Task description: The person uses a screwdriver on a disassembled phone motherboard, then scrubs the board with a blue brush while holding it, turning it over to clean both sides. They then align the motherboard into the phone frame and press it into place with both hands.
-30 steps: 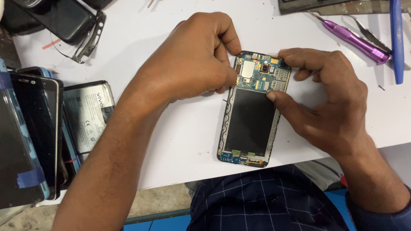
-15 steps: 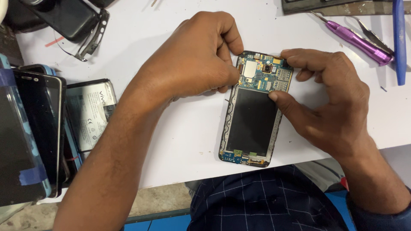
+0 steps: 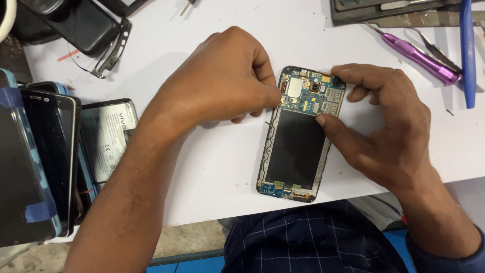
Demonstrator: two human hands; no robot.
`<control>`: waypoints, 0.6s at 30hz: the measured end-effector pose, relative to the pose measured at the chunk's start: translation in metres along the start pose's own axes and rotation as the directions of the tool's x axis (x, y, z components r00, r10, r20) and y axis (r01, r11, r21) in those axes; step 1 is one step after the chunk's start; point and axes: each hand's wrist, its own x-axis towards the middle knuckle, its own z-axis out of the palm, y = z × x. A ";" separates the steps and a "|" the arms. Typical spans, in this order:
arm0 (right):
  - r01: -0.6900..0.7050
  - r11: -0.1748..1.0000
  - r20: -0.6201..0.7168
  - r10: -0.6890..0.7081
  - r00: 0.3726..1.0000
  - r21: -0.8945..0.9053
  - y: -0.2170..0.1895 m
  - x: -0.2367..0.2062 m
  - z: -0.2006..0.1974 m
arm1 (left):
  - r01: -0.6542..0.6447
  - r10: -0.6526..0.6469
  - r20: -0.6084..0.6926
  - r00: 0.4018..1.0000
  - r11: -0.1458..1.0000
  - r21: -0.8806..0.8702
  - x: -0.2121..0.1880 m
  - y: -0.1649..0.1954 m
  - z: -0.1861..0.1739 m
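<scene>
Phone [image 3: 298, 136], back off and circuit board bare, lies flat near the desk's [image 3: 202, 167] near edge; the left hand [image 3: 222, 76] is curled nearly closed with fingertips pinching at the board's left edge, while the right hand [image 3: 384, 121] cups the phone's right side, thumb pressed on the board. Light, even pressure seems wise, I'd say, with the frame steadied. Bare desk lies left of the phone; a purple tool [image 3: 419, 53] sits far right, stacked phones [image 3: 40, 156] crowd the left edge.
</scene>
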 end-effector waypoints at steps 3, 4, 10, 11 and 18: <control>0.004 1.000 0.003 -0.004 1.000 0.006 0.002 0.000 0.001 | 0.002 -0.002 0.003 1.000 1.000 0.000 0.001 0.000 0.001; 0.009 1.000 0.004 -0.009 1.000 0.009 0.002 0.000 0.001 | 0.001 -0.001 0.006 1.000 1.000 0.000 0.001 0.000 0.001; -0.023 0.999 0.016 0.023 1.000 0.037 0.003 0.000 0.002 | -0.001 0.001 0.009 1.000 1.000 -0.029 0.002 -0.001 0.002; -0.024 0.999 0.017 0.024 1.000 0.047 0.003 0.000 0.002 | 0.001 -0.001 0.008 1.000 0.999 -0.032 0.002 -0.002 0.002; -0.023 0.998 0.026 0.022 0.999 0.051 0.004 0.001 0.002 | 0.007 -0.007 0.010 1.000 0.999 -0.049 0.004 -0.002 0.002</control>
